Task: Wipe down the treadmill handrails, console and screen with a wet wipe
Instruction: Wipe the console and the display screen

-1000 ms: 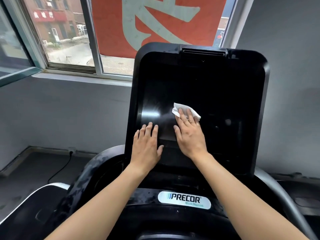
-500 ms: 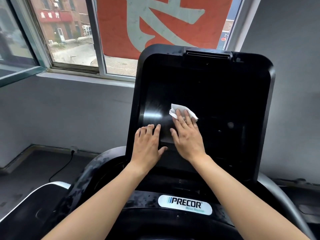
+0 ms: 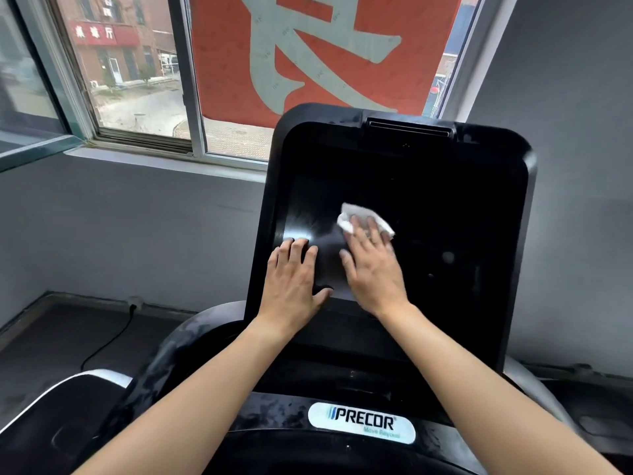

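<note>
Ahead of you, a window [image 3: 191,80] sits above a pale sill [image 3: 164,159] in the grey wall [image 3: 137,234]. A red banner [image 3: 325,46] with a large grey character fills most of the glass on the right. Through the left pane you see a brick building [image 3: 137,56] with a red sign [image 3: 102,34] and a paved street [image 3: 144,111]. Down to your left, a black cable [image 3: 109,341] runs across the dark floor [image 3: 51,337] from a plug [image 3: 135,303] at the foot of the wall.

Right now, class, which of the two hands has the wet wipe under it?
The right hand: its fingers press the white wet wipe against the screen, while the left hand rests bare beside it.
</note>
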